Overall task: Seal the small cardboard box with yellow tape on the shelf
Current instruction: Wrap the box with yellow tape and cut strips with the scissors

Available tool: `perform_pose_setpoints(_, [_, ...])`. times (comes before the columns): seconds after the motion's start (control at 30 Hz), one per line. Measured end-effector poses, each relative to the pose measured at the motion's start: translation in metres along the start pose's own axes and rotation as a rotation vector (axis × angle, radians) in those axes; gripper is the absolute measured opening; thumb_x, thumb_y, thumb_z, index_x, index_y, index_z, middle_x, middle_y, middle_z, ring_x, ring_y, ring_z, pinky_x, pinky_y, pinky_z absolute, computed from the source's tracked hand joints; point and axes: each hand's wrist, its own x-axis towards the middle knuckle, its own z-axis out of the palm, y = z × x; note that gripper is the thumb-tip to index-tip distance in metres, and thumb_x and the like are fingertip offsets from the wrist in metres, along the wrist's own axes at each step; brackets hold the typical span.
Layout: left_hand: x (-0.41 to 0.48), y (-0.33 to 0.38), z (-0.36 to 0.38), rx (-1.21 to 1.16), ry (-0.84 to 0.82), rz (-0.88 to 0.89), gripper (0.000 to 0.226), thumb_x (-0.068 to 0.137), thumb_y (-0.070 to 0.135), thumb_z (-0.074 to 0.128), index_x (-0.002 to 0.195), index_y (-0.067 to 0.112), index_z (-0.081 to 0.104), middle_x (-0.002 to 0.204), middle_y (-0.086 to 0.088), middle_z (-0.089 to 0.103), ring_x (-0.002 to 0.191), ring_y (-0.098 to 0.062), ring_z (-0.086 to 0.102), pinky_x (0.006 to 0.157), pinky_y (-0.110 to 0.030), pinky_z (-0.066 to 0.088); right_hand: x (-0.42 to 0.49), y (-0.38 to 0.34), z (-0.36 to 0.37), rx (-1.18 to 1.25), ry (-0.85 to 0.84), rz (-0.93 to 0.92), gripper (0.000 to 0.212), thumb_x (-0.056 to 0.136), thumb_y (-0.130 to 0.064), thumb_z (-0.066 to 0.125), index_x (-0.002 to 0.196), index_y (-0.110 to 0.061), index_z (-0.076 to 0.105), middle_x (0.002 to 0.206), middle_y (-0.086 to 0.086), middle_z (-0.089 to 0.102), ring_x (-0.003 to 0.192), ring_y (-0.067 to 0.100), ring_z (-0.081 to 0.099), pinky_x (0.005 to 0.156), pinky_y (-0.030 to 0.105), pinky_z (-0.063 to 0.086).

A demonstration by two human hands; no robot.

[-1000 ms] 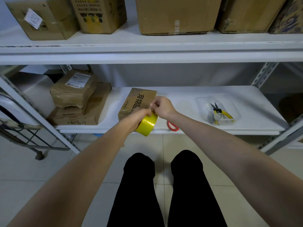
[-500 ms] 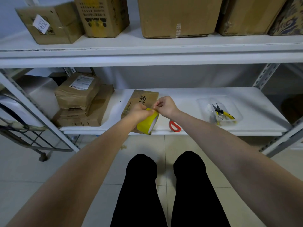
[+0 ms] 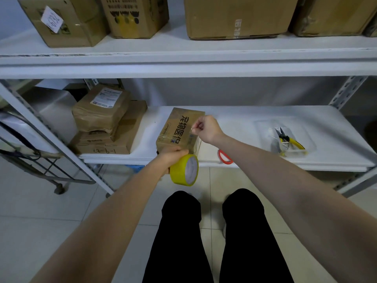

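The only camera sits on the person's head and looks forward and down at the near lower shelf (image 3: pixel 234 119) and the floor (image 3: pixel 51 231).

Brown wrapped parcels (image 3: pixel 102 119) lie stacked at the left. At the right, yellow-handled pliers (image 3: pixel 284 137) sit in a clear tray (image 3: pixel 265 129), with a red scissor handle (image 3: pixel 220 155) nearby. Cardboard boxes (image 3: pixel 234 17) line the top.

Cardboard box (image 3: pixel 179 127) lies on white shelf (image 3: pixel 244 127), yellow tape roll (image 3: pixel 181 170) at its near end.
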Motion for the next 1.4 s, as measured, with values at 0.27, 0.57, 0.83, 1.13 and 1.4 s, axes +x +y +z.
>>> perform_pose_setpoints(0.27, [0.006,0.003,-0.004,0.116,-0.037,-0.147,0.019,0.094,0.031,0.057,0.107,0.017,0.053,0.094,-0.01,0.061,0.083,-0.022,0.061,0.068,-0.034,0.053,0.007,0.01,0.022,0.029,-0.028,-0.042,0.012,0.084,0.0,0.067,0.079,-0.01,0.064,0.091,0.007,0.068,0.079,0.012,0.056,0.073,0.019,0.041])
perform_pose_setpoints(0.57, [0.024,0.012,-0.004,0.085,0.018,-0.24,0.046,0.086,0.032,0.066,0.126,0.016,0.051,0.121,-0.013,0.06,0.101,-0.027,0.061,0.067,-0.034,0.051,0.025,0.013,0.018,-0.017,-0.094,-0.081,0.011,0.087,-0.001,0.063,0.082,-0.01,0.062,0.092,0.007,0.068,0.08,0.013,0.057,0.072,0.022,0.045])
perform_pose_setpoints(0.83, [0.028,0.012,0.003,0.095,0.008,-0.32,0.047,0.091,0.035,0.061,0.131,0.016,0.047,0.088,-0.004,0.057,0.077,-0.019,0.058,0.052,-0.03,0.047,0.027,0.027,0.024,-0.108,-0.119,-0.09,0.005,0.087,-0.004,0.063,0.087,-0.008,0.065,0.089,0.004,0.068,0.078,0.01,0.056,0.073,0.025,0.048])
perform_pose_setpoints(1.13, [0.034,0.002,0.008,0.253,0.315,-0.109,0.06,0.071,0.032,0.079,0.124,0.014,0.054,0.123,-0.007,0.058,0.114,-0.026,0.057,0.092,-0.035,0.05,0.028,0.024,0.01,-0.564,0.031,0.007,0.086,0.068,-0.054,0.077,0.128,-0.007,0.039,0.13,0.009,0.036,0.116,0.026,0.044,0.091,0.039,0.045])
perform_pose_setpoints(1.4, [0.021,0.012,0.006,0.929,0.447,0.322,0.031,0.082,0.028,0.068,0.111,0.036,0.067,0.128,0.0,0.046,0.122,-0.029,0.033,0.103,-0.037,0.033,0.01,0.036,0.017,-0.525,-0.084,-0.421,0.013,0.085,-0.027,0.063,0.092,-0.02,0.072,0.103,-0.004,0.066,0.101,0.022,0.055,0.081,0.032,0.038])
